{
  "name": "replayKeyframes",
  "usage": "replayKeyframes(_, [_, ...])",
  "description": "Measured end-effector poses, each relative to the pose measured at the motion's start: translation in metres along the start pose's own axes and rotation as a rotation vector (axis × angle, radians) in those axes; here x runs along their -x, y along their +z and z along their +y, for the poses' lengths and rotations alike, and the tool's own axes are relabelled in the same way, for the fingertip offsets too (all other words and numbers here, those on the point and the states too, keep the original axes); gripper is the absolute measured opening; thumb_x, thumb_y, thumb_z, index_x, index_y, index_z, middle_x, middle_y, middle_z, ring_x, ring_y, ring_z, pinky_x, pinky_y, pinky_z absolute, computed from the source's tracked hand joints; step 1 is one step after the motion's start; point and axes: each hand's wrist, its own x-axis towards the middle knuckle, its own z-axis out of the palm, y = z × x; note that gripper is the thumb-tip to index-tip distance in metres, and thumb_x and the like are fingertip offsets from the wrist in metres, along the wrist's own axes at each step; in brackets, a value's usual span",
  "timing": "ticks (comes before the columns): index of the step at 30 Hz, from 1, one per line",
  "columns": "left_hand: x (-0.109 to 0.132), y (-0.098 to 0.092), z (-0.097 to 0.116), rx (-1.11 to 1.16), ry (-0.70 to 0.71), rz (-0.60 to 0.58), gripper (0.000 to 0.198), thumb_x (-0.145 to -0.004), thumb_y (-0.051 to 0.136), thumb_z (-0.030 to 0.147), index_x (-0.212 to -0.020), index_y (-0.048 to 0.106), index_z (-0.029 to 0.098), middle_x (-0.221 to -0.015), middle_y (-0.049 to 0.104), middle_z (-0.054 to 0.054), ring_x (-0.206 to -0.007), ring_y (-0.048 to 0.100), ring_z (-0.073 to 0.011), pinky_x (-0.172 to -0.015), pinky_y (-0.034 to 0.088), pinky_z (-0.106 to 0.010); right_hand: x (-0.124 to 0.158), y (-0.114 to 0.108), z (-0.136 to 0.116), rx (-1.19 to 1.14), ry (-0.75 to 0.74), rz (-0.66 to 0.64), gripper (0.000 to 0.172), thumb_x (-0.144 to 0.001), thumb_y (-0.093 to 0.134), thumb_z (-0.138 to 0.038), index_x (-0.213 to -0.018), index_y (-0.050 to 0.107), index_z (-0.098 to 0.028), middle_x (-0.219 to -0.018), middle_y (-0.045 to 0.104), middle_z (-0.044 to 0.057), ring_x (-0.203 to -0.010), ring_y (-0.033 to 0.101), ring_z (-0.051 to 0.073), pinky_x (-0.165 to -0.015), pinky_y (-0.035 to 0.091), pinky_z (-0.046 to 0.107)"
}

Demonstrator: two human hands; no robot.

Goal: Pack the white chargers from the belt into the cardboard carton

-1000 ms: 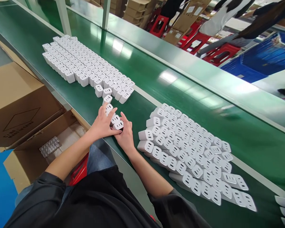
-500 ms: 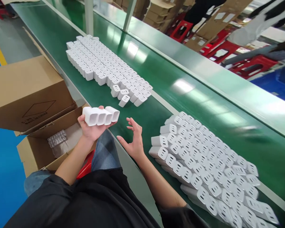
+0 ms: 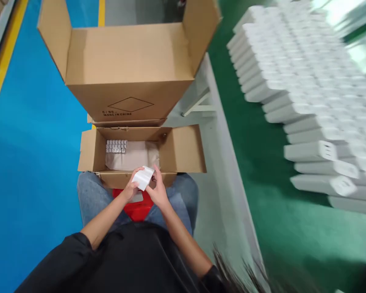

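Both my hands meet over my lap, just in front of an open cardboard box (image 3: 183, 150) on the floor. My left hand (image 3: 131, 188) and my right hand (image 3: 157, 190) are both closed on a row of white chargers (image 3: 143, 177), held between them at the box's near edge. Inside the box, a small cluster of chargers (image 3: 116, 146) stands in the far left corner on brown paper. A large blurred block of white chargers (image 3: 305, 93) lies on the green conveyor belt (image 3: 262, 171) to my right.
A bigger open carton (image 3: 128, 65) stands behind the small box. A blue floor (image 3: 33, 134) with a yellow line spreads to the left. I sit on a red stool (image 3: 137, 209), knees against the box.
My view has swung left from the belt down to the box. My left hand carried the row of chargers off the belt to the box's edge, and my right hand has joined it.
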Motion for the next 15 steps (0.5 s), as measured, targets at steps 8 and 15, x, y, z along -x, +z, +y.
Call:
replayKeyframes(8, [-0.062, -0.176, 0.037, -1.487, -0.58, -0.102, 0.053, -0.097, 0.034, 0.043, -0.137, 0.05, 0.012, -0.147, 0.046, -0.017, -0.138, 0.04, -0.0278, -0.116, 0.028, -0.042, -0.125, 0.089, 0.134, 0.272, 0.496, -0.108, 0.091, -0.072, 0.068, -0.035, -0.151, 0.028, -0.013, -0.122, 0.063, 0.013, -0.109, 0.062, 0.026, -0.099, 0.047, 0.039])
replayKeyframes(15, [-0.103, -0.241, -0.007, -1.369, -0.987, -0.216, 0.042, -0.082, 0.059, 0.046, -0.096, 0.075, 0.01, -0.11, 0.07, -0.023, -0.112, 0.061, -0.0392, -0.099, 0.045, -0.05, -0.233, 0.221, 0.232, 0.657, 0.778, -0.189, 0.1, -0.076, 0.07, -0.04, -0.156, 0.015, -0.013, -0.139, 0.054, 0.017, -0.129, 0.05, 0.029, -0.108, 0.038, 0.041])
